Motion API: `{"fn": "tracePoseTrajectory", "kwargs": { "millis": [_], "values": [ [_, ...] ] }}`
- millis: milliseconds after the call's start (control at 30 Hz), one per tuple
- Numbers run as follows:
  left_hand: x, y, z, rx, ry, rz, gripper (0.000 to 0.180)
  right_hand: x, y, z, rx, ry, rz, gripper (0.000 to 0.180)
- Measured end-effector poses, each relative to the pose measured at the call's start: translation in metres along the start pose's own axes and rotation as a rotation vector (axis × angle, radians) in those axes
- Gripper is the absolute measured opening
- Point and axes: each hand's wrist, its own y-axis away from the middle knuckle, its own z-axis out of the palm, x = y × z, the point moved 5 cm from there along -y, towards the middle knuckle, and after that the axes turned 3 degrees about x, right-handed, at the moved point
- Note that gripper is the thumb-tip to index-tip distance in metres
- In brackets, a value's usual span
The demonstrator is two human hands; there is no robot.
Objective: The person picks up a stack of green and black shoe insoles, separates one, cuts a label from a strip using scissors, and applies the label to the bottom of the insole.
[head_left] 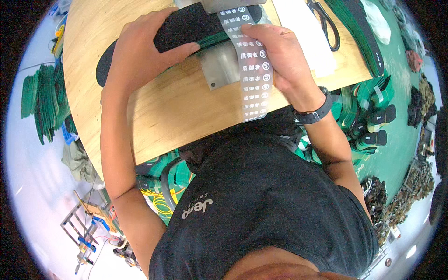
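A stack of black insoles (184, 29) with green edges lies across the wooden table. My left hand (142, 51) rests over it, the thumb along the near edge and the fingers reaching over the top. Between the thumb and fingers of my right hand (282, 53) is a translucent label strip (252, 67) with white print. The strip crosses the insoles and hangs toward the table's near edge. A metal machine part (228, 4) sits over the insoles at the top, partly cut off. Below the stack, a shiny metal plate (219, 67) lies partly under the strip.
White sheets (291, 18), black-handled scissors (332, 32) and another green-edged insole stack (361, 42) lie at the table's right. More insole bundles (44, 100) stand left of the wooden table (186, 116); others are on the green floor at right. Yellow cable (163, 203) coils below.
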Motion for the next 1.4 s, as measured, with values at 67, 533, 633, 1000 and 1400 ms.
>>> {"fn": "tracePoseTrajectory", "kwargs": {
  "millis": [67, 533, 633, 1000, 1400],
  "values": [
    [0.000, -0.001, 0.002, 0.004, 0.010, 0.011, 0.064, 0.000, -0.001, 0.001, -0.013, -0.008, -0.005, 0.016],
    [0.013, -0.002, -0.007, 0.199, 0.102, 0.240, 0.048, 0.002, 0.000, 0.001, 0.033, 0.010, -0.030, 0.022],
    [0.005, 0.001, -0.005, 0.263, 0.105, 0.297, 0.042, 0.000, 0.003, 0.004, 0.022, -0.018, -0.041, 0.021],
    [-0.002, 0.006, -0.016, 0.270, 0.365, -0.162, 0.015, -0.019, 0.008, -0.035, 0.208, -0.171, -0.160, 0.016],
    [-0.022, 0.014, -0.012, 0.229, 0.406, -0.170, 0.015, -0.001, 0.007, 0.003, 0.009, 0.004, 0.043, 0.019]
  ]
}}
